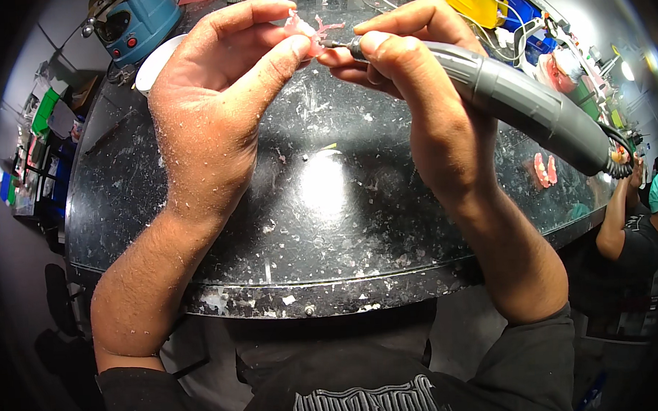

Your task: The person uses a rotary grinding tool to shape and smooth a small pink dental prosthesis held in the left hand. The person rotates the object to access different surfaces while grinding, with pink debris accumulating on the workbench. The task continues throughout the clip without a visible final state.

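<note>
Near the top centre, my left hand (218,100) pinches a pink denture piece (303,32) between thumb and fingertips. Thin pink branches stick out from its right side. My right hand (426,76) grips a grey rotary handpiece (522,94) like a pen, its cord leaving the rear end at the right. The handpiece's narrow tip points left and meets the denture piece or lies right beside it; I cannot tell which. Pale dust and crumbs cover my left hand and forearm.
Another pink denture (545,171) lies on the black, dust-specked table (360,241) at the right. A blue machine (136,26) and a white bowl (160,64) stand at the back left. Yellow bin (469,1), blue bins and cables fill the back right. Another person's arm (614,219) shows at far right.
</note>
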Action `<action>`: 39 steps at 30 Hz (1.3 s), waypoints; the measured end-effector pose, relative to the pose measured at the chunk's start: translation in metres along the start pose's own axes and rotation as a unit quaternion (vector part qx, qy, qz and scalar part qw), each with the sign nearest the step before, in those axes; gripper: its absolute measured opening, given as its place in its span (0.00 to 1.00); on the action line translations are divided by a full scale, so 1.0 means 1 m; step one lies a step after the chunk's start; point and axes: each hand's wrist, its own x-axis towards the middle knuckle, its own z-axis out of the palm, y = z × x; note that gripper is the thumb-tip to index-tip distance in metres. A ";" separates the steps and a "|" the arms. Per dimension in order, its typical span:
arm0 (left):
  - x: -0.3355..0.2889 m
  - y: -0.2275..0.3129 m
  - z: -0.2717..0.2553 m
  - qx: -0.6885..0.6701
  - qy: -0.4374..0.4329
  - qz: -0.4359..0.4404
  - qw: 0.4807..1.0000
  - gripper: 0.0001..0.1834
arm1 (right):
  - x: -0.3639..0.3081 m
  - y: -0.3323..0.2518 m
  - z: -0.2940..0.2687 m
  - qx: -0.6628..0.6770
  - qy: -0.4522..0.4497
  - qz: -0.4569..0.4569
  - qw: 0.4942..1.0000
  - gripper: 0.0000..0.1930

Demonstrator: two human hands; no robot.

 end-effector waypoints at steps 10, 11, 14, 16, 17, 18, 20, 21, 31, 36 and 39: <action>0.000 0.003 0.001 0.000 -0.021 0.000 1.000 0.16 | 0.000 -0.004 0.008 -0.045 0.020 -0.010 0.999 0.09; -0.001 0.003 0.000 -0.005 -0.018 -0.007 1.000 0.16 | 0.001 -0.005 0.008 -0.049 0.020 -0.007 0.999 0.09; 0.000 0.002 0.002 -0.010 -0.019 -0.012 1.000 0.15 | 0.005 0.008 -0.009 -0.077 -0.012 -0.032 0.996 0.09; 0.000 0.002 0.002 -0.007 -0.020 -0.011 1.000 0.15 | 0.007 0.025 -0.020 -0.029 -0.047 -0.084 0.995 0.09; 0.000 0.003 0.003 -0.008 -0.017 -0.012 1.000 0.15 | 0.008 0.028 -0.021 -0.013 -0.060 -0.101 0.993 0.09; 0.000 0.003 0.003 -0.009 -0.015 -0.012 1.000 0.15 | 0.007 0.028 -0.022 -0.012 -0.061 -0.096 0.993 0.09; 0.000 0.002 0.003 -0.013 -0.011 -0.018 1.000 0.15 | 0.007 0.026 -0.020 -0.011 -0.062 -0.091 0.994 0.09; 0.000 0.002 0.003 -0.017 -0.007 -0.024 1.000 0.15 | 0.006 0.024 -0.019 -0.026 -0.058 -0.085 0.994 0.09; 0.000 0.005 0.005 -0.080 0.000 -0.053 0.995 0.13 | 0.005 0.011 -0.014 -0.108 -0.048 -0.082 0.990 0.09; -0.001 0.006 0.004 -0.088 0.009 -0.064 0.994 0.11 | 0.005 0.015 -0.014 -0.115 -0.044 -0.104 0.987 0.09; -0.001 0.005 0.007 -0.092 0.019 -0.063 0.994 0.10 | 0.005 0.013 -0.016 -0.134 -0.045 -0.112 0.984 0.10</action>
